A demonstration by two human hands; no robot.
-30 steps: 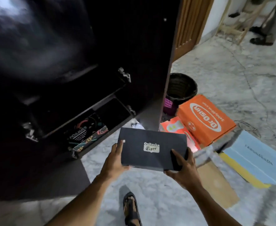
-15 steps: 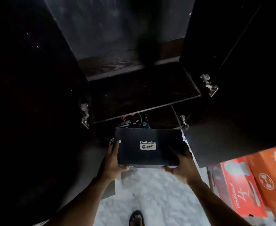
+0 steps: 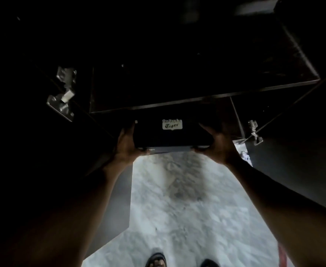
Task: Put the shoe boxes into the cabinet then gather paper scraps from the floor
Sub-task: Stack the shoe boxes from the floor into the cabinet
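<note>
Holding box (image 3: 169, 135) at cabinet (image 3: 177, 102), twelve o'clock.
Left grip (image 3: 126, 144) and right grip (image 3: 219, 146) clasp its ends; not yet in, scraps later.

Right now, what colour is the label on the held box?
The label is white with dark lettering; head view.
</note>
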